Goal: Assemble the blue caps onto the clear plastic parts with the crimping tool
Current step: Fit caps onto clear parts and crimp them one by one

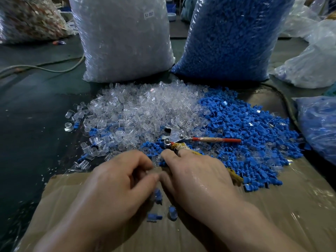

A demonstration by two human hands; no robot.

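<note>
Left hand (pixel 123 179) curled, pinching small blurred piece (pixel 156 168). Right hand (pixel 192 171) grips crimping tool (pixel 181 138), head just beyond it, pointing toward tabletop's (pixel 36 110) far edge. Clear plastic parts (pixel 141 110) heaped beyond; blue caps (pixel 254 128) toward right edge, nearer right hand.

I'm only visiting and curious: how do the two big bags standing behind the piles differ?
The left bag holds clear parts and bears a white label reading SJ 017; the right bag holds blue caps and shows no label. Both are full, see-through plastic.
</note>
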